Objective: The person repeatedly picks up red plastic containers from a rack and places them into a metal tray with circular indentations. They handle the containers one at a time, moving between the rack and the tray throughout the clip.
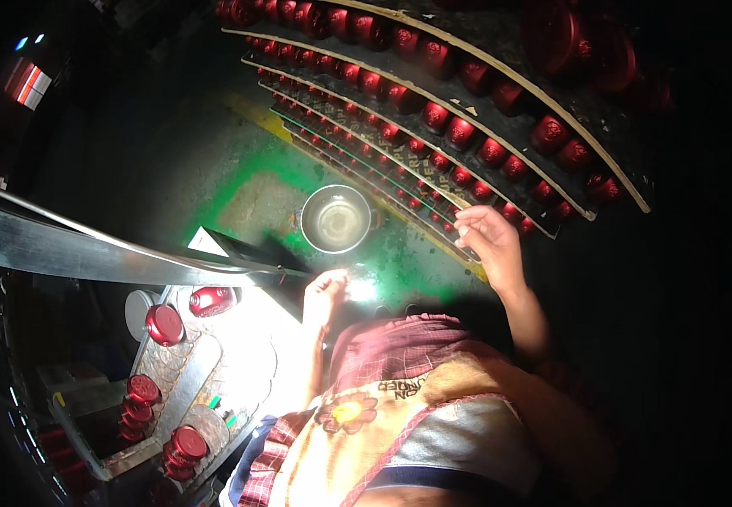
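Observation:
My right hand [493, 241] is raised at the edge of a tiered rack, fingers loosely bent and apart from the thumb. Just beyond the fingertips is the end of a rack board [453, 198], and small glossy red rounded vessels [490, 152] stand in rows on the tiers. Lower and to the left, my left hand [325, 296] hangs beside a lit white worktop, its fingers curled together. Whatever those fingers may hold is too small or too bright to make out. A round metal pot [335, 220] rests on the floor ahead of both hands.
On the worktop [248, 338] at left lie red vessels [212, 300] and stacked red pieces [184, 448]. A curved metal rail [112, 258] crosses above it. The floor [252, 198] has green and yellow markings. Much of the right side is dark.

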Demonstrator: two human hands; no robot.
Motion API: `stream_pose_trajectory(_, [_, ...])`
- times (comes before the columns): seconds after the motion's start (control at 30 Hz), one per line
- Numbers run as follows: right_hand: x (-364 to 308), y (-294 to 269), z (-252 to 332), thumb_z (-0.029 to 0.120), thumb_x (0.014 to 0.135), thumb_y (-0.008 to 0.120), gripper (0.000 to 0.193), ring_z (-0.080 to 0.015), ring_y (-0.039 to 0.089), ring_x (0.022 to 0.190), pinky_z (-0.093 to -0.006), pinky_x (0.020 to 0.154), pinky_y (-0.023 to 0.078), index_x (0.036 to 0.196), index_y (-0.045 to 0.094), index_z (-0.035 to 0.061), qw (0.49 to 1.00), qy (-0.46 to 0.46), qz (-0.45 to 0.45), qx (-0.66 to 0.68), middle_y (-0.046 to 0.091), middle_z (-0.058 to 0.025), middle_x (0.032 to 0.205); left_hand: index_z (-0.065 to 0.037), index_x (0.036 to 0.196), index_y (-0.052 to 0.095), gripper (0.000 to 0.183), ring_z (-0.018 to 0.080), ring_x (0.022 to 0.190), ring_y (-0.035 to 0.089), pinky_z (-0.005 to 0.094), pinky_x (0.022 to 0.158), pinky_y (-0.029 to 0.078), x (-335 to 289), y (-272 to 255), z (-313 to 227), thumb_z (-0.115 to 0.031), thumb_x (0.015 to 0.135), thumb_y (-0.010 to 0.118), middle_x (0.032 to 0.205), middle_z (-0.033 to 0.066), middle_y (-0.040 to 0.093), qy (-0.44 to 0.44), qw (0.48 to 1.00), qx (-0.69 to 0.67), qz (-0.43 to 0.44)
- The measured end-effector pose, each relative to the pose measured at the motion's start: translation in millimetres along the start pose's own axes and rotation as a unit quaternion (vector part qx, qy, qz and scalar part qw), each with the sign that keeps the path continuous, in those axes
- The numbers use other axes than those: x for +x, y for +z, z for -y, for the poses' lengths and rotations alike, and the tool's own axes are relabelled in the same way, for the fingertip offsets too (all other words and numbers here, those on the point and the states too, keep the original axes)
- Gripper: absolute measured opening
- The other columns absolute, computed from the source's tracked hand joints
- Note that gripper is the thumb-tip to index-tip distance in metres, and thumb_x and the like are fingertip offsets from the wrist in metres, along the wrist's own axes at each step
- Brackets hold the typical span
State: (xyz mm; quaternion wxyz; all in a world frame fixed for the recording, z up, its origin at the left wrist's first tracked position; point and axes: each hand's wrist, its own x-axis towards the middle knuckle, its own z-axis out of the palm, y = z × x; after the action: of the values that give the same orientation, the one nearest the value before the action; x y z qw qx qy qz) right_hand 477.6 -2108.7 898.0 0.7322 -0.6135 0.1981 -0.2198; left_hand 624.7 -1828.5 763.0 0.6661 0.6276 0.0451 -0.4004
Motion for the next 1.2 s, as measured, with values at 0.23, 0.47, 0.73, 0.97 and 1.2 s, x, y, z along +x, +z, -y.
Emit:
stream_pose_trajectory(0.23, [53.7, 19.0, -7.5, -0.002, 0.093, 0.057, 0.019, -0.0082, 0.06, 0.088, -0.024, 0.076, 0.052, 0.111, 0.061, -0.0002, 0.998, 0.031, -0.015, -0.053, 0.064, -0.0042, 0.098, -0.008, 0.115, 0.066, 0.021, 0.0091, 0.079, 0.065, 0.0227, 0.067, 0.055, 23.5, -53.9, -35.6, -0.011, 0.095, 0.06, 0.099, 0.0022, 0.07, 0.044, 0.991, -0.013, -0.123])
stream_pose_trajectory(0.47, [152.9, 33.9, -30.6, -0.001, 0.092, 0.058, 0.02, -0.0085, 0.06, 0.082, -0.0243, 0.076, 0.052, 0.112, 0.061, 0.0, 0.999, 0.041, 0.027, -0.015, 0.064, -0.0045, 0.097, -0.009, 0.125, 0.058, 0.033, 0.0105, 0.085, 0.063, 0.0265, 0.071, 0.05, 83.0, -72.5, -71.6, -0.018, 0.094, 0.063, 0.107, 0.0009, 0.068, 0.056, 0.97, 0.0, -0.237])
stream_pose_trajectory(0.73, [252.7, 90.6, -41.1, -0.002, 0.091, 0.06, 0.019, -0.0095, 0.063, 0.087, -0.0242, 0.075, 0.054, 0.11, 0.063, -0.0009, 0.986, 0.067, 0.152, -0.003, 0.066, -0.0049, 0.097, -0.003, 0.108, 0.064, 0.019, 0.0095, 0.061, 0.056, 0.0229, 0.051, 0.043, 54.1, -115.2, 5.0, -0.013, 0.093, 0.059, 0.077, 0.0023, 0.063, -0.142, 0.957, 0.111, -0.227])
stream_pose_trajectory(0.97, [306.8, 135.3, -38.7, 0.0, 0.092, 0.06, 0.019, -0.0094, 0.062, 0.087, -0.0229, 0.074, 0.052, 0.111, 0.063, -0.0013, 0.989, 0.058, 0.133, -0.013, 0.066, -0.0055, 0.098, 0.001, 0.115, 0.062, 0.03, 0.0152, 0.087, 0.064, 0.0264, 0.078, 0.051, 59.7, -120.3, 30.0, -0.01, 0.087, 0.065, 0.094, 0.0083, 0.068, -0.099, 0.939, 0.231, -0.235])
stream_pose_trajectory(1.2, [322.5, 139.1, -29.3, -0.001, 0.092, 0.058, 0.021, -0.0102, 0.06, 0.083, -0.0246, 0.077, 0.053, 0.113, 0.061, -0.0015, 0.991, 0.09, 0.095, -0.023, 0.063, -0.0061, 0.097, -0.003, 0.113, 0.059, 0.023, 0.0104, 0.082, 0.059, 0.0228, 0.071, 0.048, 168.0, -128.1, -35.4, -0.001, 0.09, 0.06, 0.093, 0.0008, 0.063, 0.02, 0.971, 0.038, -0.236])
